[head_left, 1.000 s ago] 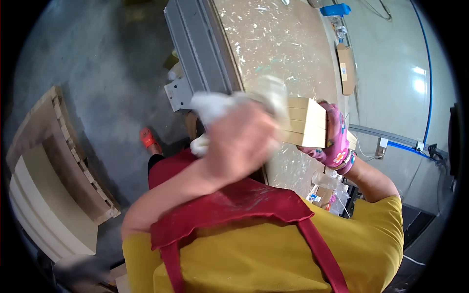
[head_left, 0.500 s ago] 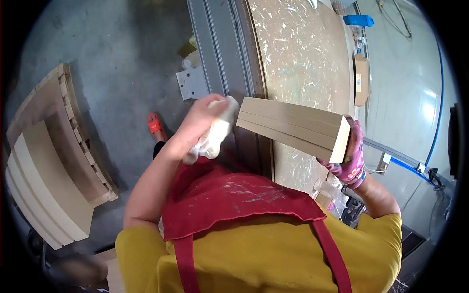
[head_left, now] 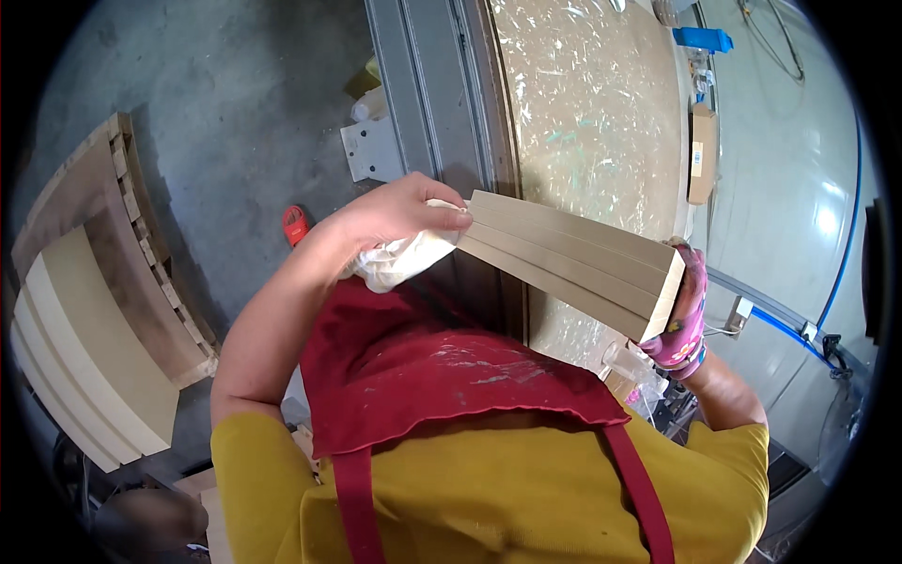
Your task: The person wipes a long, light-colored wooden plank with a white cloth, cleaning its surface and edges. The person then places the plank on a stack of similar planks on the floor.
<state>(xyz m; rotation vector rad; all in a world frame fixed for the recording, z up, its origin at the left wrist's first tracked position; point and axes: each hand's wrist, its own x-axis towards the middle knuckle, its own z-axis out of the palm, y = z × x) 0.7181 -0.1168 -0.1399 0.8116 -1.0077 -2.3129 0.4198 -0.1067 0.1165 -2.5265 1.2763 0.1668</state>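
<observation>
A stack of several long, pale tan boards (head_left: 573, 258) lies at a slant in front of me, partly over the workbench. At its right end my right hand (head_left: 688, 310), in a pink flowered glove, grips the stack; most of its fingers are hidden behind the boards. My bare left hand (head_left: 420, 209) is closed on a crumpled white cloth (head_left: 399, 263). Its thumb and the cloth meet the left end of the boards, though whether the cloth presses on that end face is hard to see.
A scuffed, flecked workbench (head_left: 587, 113) extends ahead, with a narrow cardboard box (head_left: 702, 155) and a blue object (head_left: 703, 39) along its right side. On the floor at left, more pale boards (head_left: 99, 348) rest on a wooden pallet (head_left: 155, 230). Clear plastic (head_left: 634, 371) lies below my right hand.
My left hand has brought the cloth up to the left end of the boards. The right end of the stack has come slightly toward me along with my right hand.
</observation>
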